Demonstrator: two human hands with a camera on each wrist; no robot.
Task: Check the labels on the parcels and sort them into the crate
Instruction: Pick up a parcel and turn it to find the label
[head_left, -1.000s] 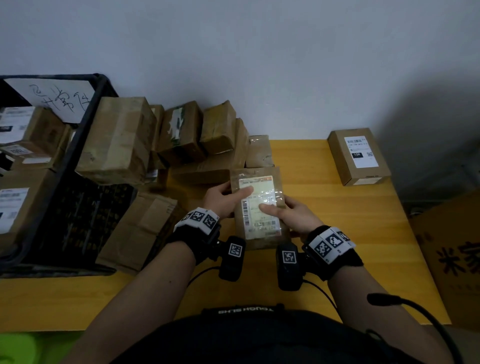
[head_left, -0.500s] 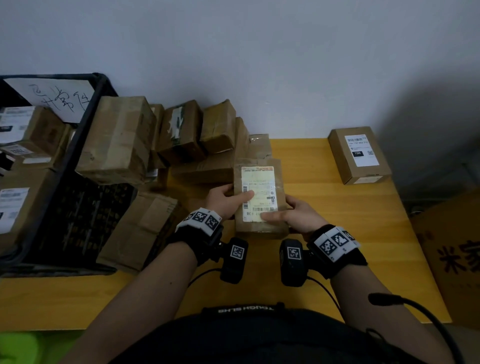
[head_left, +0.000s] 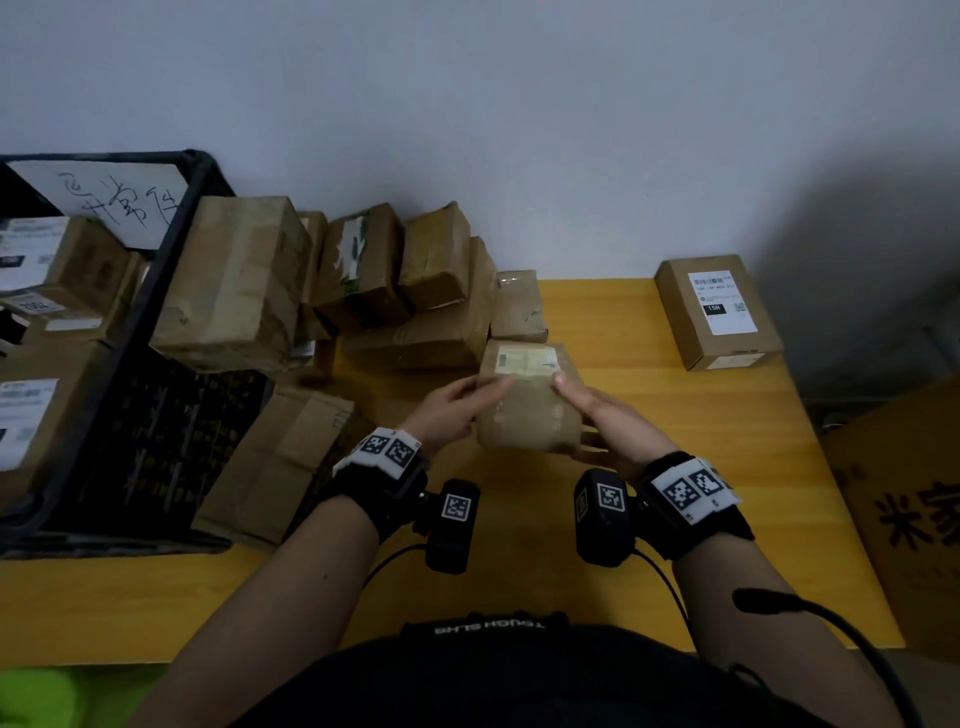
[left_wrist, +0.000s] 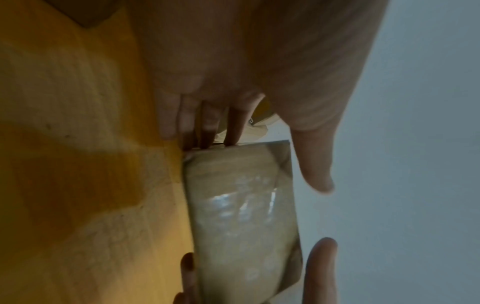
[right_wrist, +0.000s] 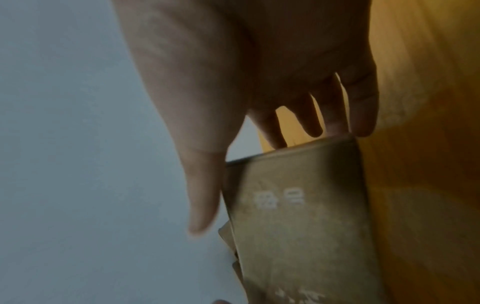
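Both hands hold one small brown taped parcel low over the yellow table, in front of me. Its white label lies on the far, upper face. My left hand grips the parcel's left side, thumb on top and fingers underneath. On the parcel's right side my right hand grips the same way, its thumb along the edge. Both wrist views show the parcel close up, blurred. The black crate at the left holds several labelled parcels.
A pile of brown parcels leans against the crate and the wall. One flat parcel lies by the crate's near corner. A labelled box sits at the table's far right. A large printed carton stands beyond the right edge.
The parcel has tipped away from me: its label, which faced me, now lies on the far upper face. Both hands have slid down to its near end.
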